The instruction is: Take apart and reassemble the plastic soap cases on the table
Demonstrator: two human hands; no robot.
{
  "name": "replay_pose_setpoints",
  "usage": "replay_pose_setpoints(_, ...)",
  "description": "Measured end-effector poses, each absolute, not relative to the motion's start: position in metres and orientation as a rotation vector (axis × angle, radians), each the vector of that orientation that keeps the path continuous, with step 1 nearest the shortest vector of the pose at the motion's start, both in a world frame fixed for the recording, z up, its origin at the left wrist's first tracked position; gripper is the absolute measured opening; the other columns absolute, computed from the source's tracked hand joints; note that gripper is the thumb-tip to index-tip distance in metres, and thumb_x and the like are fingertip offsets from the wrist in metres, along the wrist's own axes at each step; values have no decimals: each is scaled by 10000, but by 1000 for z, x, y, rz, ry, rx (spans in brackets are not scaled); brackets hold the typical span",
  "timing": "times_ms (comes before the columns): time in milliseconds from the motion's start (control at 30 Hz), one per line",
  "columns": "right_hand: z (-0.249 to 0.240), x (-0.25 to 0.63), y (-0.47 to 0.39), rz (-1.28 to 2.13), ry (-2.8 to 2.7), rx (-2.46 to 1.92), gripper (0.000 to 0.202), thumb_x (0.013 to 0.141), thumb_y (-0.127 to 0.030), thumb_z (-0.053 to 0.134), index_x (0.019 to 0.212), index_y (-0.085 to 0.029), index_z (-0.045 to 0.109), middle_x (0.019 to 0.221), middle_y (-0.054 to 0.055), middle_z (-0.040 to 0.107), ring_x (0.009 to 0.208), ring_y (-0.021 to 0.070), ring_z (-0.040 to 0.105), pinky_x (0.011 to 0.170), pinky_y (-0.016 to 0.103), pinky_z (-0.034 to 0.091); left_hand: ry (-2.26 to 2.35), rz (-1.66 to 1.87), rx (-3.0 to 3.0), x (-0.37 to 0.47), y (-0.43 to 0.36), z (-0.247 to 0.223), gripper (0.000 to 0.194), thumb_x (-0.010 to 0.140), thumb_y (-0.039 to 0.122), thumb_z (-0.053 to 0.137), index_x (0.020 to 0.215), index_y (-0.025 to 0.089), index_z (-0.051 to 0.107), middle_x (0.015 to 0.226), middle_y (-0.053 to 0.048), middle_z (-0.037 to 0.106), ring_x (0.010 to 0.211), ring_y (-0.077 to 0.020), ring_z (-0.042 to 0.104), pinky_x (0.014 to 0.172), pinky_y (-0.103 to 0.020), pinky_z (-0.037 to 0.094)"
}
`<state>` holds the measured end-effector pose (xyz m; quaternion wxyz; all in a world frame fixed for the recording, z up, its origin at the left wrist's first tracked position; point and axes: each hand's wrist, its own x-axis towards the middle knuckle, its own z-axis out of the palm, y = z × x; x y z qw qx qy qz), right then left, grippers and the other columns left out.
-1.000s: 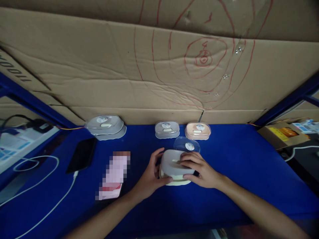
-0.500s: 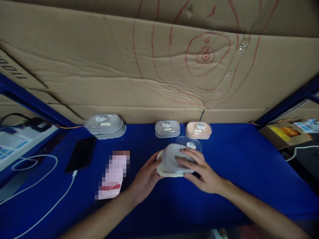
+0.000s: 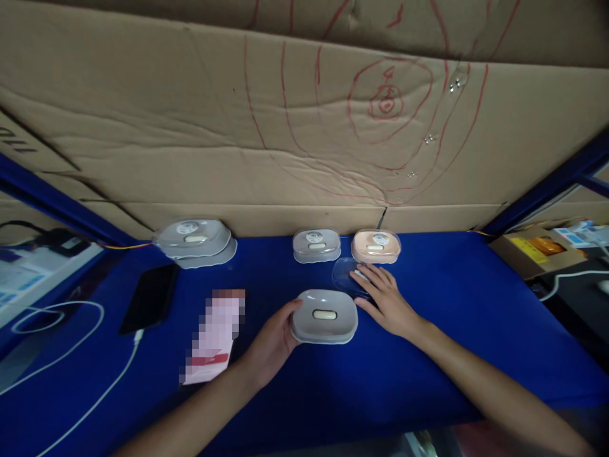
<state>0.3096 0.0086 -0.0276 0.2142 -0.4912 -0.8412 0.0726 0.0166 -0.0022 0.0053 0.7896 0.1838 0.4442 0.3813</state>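
Observation:
A grey oval soap dish (image 3: 324, 315) with a small white oblong piece in its middle lies flat on the blue table (image 3: 428, 355). My left hand (image 3: 271, 343) holds its left edge. My right hand (image 3: 383, 299) rests with spread fingers on a clear plastic lid (image 3: 345, 274) just behind and to the right of the dish. Whether the fingers grip the lid I cannot tell.
Against the cardboard wall (image 3: 200, 127) stand a grey lidded dish (image 3: 316, 245), a pink lidded dish (image 3: 376, 245) and a grey stack (image 3: 194, 241) at left. A black phone (image 3: 149, 296) with white cable (image 3: 85, 406) and a blurred pink packet (image 3: 214, 336) lie left.
The grey dish was tilted up in both hands; it now lies flat on the table. My right hand has left it and moved back onto the clear lid.

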Motion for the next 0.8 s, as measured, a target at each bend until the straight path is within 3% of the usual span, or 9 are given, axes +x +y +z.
replay_pose_setpoints(100,-26,311,10,197,-2246,-1461,554,1091,-446,524,1627,-329,444,1648,126,510,1565,363,415,1196,672,418,923,778,418,17,-3,5,191,946,285,749,1087,162,788,1019,-61,814,887,-213,734,778,-305,566)
replay_pose_setpoints(233,-14,302,-4,402,-2094,-1248,518,1126,-333,435,1643,-330,409,1610,100,560,1518,284,500,1230,583,449,858,771,464,19,-8,5,324,964,395,766,1212,188,764,1176,-83,799,1044,-245,734,868,-324,560)
replay_pose_setpoints(433,-5,286,-23,399,-2417,-893,585,1086,-319,550,1650,-282,399,1657,122,494,1584,302,389,1240,539,457,753,773,462,22,-6,7,469,990,539,708,1293,182,742,1347,-118,747,1225,-285,686,1022,-381,532)
replay_pose_setpoints(667,-2,285,-24,175,-2521,-835,514,1054,-344,615,1551,-246,528,1546,139,591,1534,333,437,1265,627,387,776,792,555,20,-11,7,567,958,587,731,1437,308,613,1440,-81,678,1246,-282,660,981,-406,551)
replay_pose_setpoints(800,-2,284,-24,238,-2474,-844,466,1033,-395,654,1463,-225,592,1598,182,494,1579,359,366,1244,617,420,779,786,619,19,-12,10,589,934,557,774,1438,324,580,1423,-80,671,1190,-263,675,943,-384,563)
